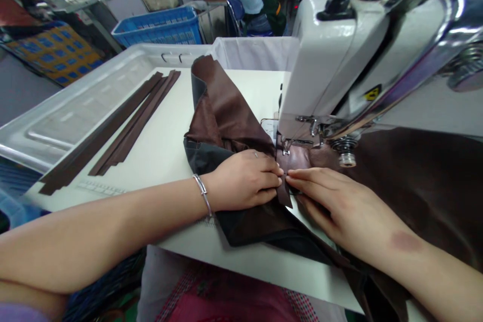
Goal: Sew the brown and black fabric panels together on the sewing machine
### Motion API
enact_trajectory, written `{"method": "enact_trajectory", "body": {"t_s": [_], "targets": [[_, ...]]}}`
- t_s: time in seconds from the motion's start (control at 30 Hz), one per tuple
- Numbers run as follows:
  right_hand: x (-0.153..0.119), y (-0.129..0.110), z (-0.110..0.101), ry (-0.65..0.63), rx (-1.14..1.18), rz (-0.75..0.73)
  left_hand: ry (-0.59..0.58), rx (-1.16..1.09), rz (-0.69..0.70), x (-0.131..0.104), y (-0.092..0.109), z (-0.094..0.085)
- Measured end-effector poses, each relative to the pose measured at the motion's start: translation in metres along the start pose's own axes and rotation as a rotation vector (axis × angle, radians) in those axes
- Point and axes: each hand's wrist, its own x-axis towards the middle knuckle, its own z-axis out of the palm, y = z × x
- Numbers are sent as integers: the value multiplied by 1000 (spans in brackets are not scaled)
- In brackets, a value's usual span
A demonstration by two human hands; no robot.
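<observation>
On the table [166, 121], a brown strip [285, 197] is flanked by left hand [245, 181] and right hand [332, 196] fingertips; pinching cannot be told. Guiding seems underway; alignment is needed.

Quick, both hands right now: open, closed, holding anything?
Left hand: fingers together over the brown material, fingertips by the narrow strip; grip cannot be told.
Right hand: open, fingers outstretched, fingertips at the strip's edge.
</observation>
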Motion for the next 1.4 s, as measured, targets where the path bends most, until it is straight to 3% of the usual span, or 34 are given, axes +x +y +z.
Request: {"method": "enact_trajectory", "body": {"t_s": [0.7, 1.4], "targets": [[17, 19, 2, 14, -25, -6, -10, 6, -48, 14, -23, 4], [18, 23, 4, 56, -84, -10, -27, -36, -81, 19, -27, 0]]}}
